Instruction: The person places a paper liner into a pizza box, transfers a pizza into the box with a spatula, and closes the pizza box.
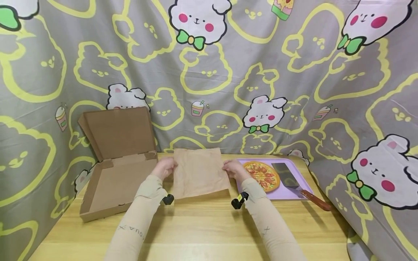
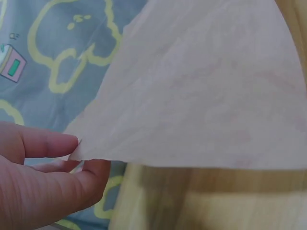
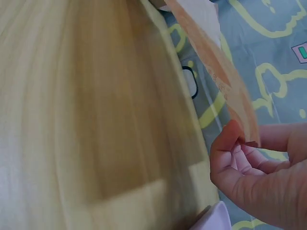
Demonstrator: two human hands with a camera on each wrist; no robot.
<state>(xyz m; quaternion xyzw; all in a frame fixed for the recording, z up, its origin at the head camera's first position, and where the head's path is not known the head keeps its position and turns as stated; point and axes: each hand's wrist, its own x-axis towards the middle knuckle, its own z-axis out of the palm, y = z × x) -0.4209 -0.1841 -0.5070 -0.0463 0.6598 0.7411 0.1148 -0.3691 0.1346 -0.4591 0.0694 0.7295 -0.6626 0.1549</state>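
A square sheet of brown paper (image 1: 200,174) is stretched between both hands above the table. My left hand (image 1: 166,167) pinches its left edge; in the left wrist view that hand (image 2: 53,175) has a corner between thumb and fingers. On the other side my right hand (image 1: 236,169) pinches the right edge, and the right wrist view shows the fingers (image 3: 228,148) curled on the paper's edge (image 3: 225,81). The sheet casts a shadow on the wood, so it hangs off the surface. Left of it stands an open cardboard pizza box (image 1: 125,181), lid raised.
To the right lies a lilac tray (image 1: 277,195) bearing a pizza (image 1: 261,175) and a wide spatula (image 1: 289,177), whose wooden handle sticks out over the tray's front edge. A patterned curtain (image 1: 209,72) rises behind the wooden table (image 1: 202,232).
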